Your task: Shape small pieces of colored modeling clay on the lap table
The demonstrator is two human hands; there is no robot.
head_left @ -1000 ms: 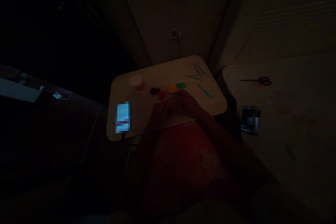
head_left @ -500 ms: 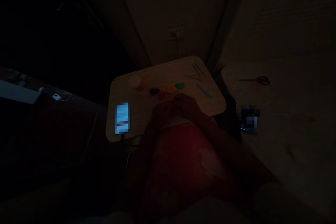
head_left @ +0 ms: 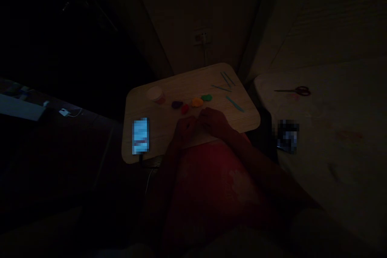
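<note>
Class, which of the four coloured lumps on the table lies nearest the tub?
The dark purple lump: it is leftmost, nearest the tub, while the red lump, orange lump and green lump lie farther right.

wood-grainy tabletop (head_left: 187, 82), purple blob (head_left: 177, 105) and red blob (head_left: 184, 109) left of the orangey clay blob (head_left: 197, 102), green blob (head_left: 207, 97) just right

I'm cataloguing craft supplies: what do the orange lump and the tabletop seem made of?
The orange lump looks like matte modelling clay, given its irregular outline. The tabletop seems wood or laminate, dull, with streaky grain; dim light hides which.
</note>
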